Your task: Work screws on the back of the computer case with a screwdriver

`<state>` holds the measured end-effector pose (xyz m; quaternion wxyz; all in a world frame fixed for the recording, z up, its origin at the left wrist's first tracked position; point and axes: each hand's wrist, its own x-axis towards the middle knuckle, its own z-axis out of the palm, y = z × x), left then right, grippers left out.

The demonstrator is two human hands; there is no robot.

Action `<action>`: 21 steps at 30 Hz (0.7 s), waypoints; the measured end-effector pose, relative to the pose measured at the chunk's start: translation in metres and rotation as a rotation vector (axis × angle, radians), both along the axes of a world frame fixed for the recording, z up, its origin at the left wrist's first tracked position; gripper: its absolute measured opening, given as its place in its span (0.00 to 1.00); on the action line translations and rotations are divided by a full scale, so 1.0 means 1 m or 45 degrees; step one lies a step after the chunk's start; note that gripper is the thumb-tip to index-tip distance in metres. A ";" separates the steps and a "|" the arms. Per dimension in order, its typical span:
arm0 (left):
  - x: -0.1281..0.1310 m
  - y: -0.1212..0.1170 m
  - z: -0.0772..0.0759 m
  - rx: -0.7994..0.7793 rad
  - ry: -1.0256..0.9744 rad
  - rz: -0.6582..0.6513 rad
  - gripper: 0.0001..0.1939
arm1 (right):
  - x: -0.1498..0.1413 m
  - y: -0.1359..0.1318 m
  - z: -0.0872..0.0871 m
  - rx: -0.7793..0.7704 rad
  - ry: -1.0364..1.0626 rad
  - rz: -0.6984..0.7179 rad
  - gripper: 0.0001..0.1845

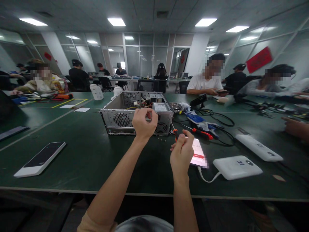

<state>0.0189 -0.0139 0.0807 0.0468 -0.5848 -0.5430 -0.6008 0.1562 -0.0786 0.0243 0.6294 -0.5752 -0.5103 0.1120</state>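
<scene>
A silver desktop computer case lies on its side on the green table, its top side uncovered and some wires and a labelled power supply showing inside. My left hand is at the near panel, thumb and fingers curled into a ring; whatever they pinch, if anything, I cannot make out. To the right, my right hand is closed around a screwdriver with an orange and black handle, most of it hidden by the fingers. Its thin shaft points up at the case's near right corner. A few tiny pieces, perhaps screws, lie below that corner.
A lit phone lies by my right hand, cabled to a white power bank. Another red-and-black screwdriver, a metal bowl and black cables lie right. A white device lies left. Several people sit around.
</scene>
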 end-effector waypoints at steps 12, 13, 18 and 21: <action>-0.051 0.029 -0.017 -0.166 0.614 0.220 0.24 | -0.003 0.006 0.006 0.234 -0.199 -0.165 0.12; -0.052 0.028 -0.018 -0.161 0.617 0.217 0.24 | -0.003 0.006 0.005 0.244 -0.220 -0.167 0.11; -0.059 0.023 -0.016 -0.185 0.665 0.142 0.29 | -0.004 0.007 0.006 0.189 -0.149 -0.176 0.11; -0.063 0.022 -0.015 -0.200 0.708 0.103 0.33 | -0.002 0.005 0.009 0.056 -0.006 -0.127 0.23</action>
